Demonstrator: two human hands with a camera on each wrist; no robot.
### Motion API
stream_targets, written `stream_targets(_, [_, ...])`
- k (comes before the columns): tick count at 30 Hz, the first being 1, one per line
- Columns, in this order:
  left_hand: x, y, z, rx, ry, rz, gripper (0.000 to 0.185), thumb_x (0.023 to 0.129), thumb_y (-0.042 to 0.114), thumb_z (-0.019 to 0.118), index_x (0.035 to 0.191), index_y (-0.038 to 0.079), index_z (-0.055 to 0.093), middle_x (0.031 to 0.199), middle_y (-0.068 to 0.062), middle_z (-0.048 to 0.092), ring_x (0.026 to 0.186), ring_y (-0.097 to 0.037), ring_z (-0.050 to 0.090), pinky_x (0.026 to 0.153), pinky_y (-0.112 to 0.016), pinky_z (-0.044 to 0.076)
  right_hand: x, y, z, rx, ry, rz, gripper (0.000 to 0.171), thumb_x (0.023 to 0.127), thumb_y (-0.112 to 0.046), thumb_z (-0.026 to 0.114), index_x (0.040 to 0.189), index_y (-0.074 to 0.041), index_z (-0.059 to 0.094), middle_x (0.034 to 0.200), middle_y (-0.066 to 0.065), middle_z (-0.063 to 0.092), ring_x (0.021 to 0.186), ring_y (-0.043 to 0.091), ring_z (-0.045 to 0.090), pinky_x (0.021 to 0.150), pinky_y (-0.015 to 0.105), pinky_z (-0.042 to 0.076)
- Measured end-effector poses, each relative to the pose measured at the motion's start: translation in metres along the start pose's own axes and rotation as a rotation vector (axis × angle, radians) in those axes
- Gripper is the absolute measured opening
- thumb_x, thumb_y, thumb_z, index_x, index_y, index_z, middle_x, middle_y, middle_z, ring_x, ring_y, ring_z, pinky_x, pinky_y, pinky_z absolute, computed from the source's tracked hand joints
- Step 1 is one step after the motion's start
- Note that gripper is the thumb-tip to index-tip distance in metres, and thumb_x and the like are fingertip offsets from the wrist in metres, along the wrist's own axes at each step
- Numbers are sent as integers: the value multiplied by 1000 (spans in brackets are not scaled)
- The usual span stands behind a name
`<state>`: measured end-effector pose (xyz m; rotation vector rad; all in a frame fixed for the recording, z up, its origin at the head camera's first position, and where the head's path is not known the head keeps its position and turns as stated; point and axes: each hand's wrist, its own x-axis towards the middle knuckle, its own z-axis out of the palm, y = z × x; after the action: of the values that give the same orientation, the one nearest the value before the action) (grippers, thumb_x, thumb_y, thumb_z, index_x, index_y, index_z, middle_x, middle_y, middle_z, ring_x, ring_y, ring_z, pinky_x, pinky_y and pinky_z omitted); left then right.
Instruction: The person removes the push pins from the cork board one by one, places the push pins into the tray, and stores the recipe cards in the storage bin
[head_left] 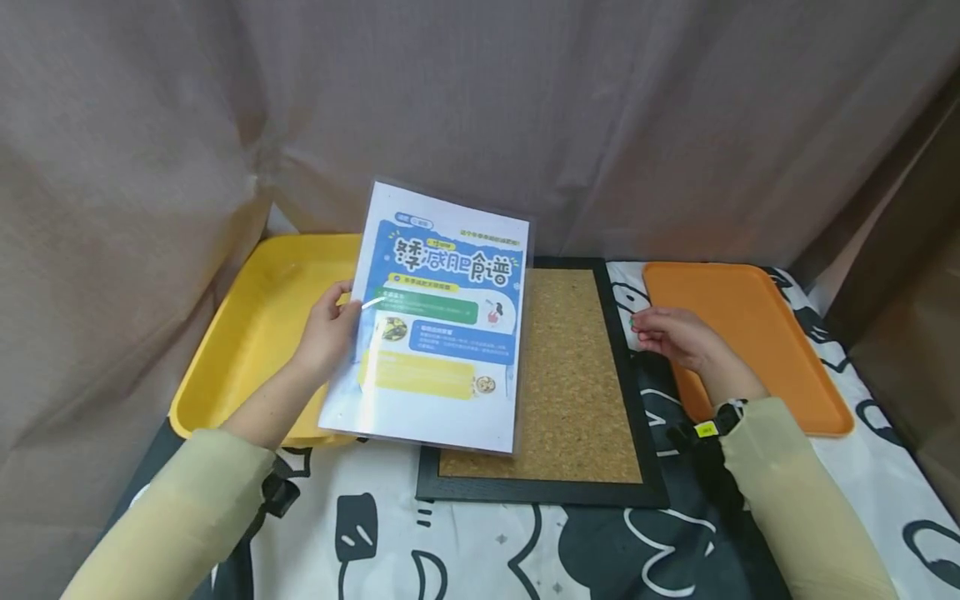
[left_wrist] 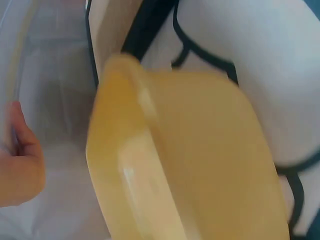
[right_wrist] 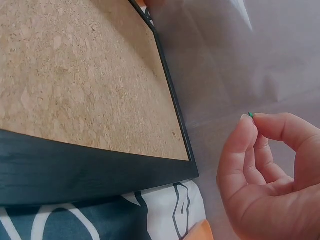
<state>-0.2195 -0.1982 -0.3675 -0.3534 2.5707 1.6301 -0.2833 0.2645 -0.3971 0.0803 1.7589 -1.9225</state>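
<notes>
My left hand [head_left: 327, 329] pinches the left edge of a laminated sheet [head_left: 442, 417] printed in blue, green and yellow with Chinese text. The sheet is held up, tilted, overlapping the left part of a black-framed cork board [head_left: 577, 375] in the head view. In the left wrist view, the left hand [left_wrist: 22, 167] grips the sheet's edge beyond the yellow tray. My right hand [head_left: 678, 337] is beside the board's right edge, pinching a tiny green piece [right_wrist: 251, 115] between thumb and index finger. Most of that piece is hidden by the fingertips.
A yellow tray [head_left: 247, 333] lies at the left, partly behind the sheet and left arm. On the right is an orange tray [head_left: 750, 333], partly under the right hand and wrist. A black-and-white patterned cloth [head_left: 480, 550] covers the table, and grey-brown fabric [head_left: 480, 108] hangs behind.
</notes>
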Motion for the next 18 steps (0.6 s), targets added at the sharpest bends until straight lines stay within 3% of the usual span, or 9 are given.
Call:
stream_targets(3, [-2,-3,-18,7,37,-36,40,101,30,31,139,20,35,114,-10,52,85,-12,55,67,-19,45,-1,-1,0,-6,1,0,33,96,-7,44,76,-17,69,73,-6,66,64,6,60,63,16,54])
stream_targets(9, [2,-15,-57,28,140,-38,43,100,32,31,140,17,33,115,-9,50,78,-5,54,66,-15,45,0,0,0,-26,11,0,34,95,-6,45,75,-18,70,73,-7,66,64,6,59,63,15,54])
stream_targets(14, [12,-27,-90,120,201,-74,48,99,40,27,143,22,30,118,-7,49,85,-9,55,67,-17,46,1,2,-1,-27,13,-2,31,95,-6,45,77,-17,68,72,-6,66,63,6,59,62,16,54])
stream_targets(18, [19,-37,-113,181,261,-63,51,99,41,25,146,20,27,123,-8,48,93,-12,54,69,-16,46,1,4,-1,-33,16,1,29,95,-5,45,78,-16,67,70,-6,64,62,5,59,61,16,54])
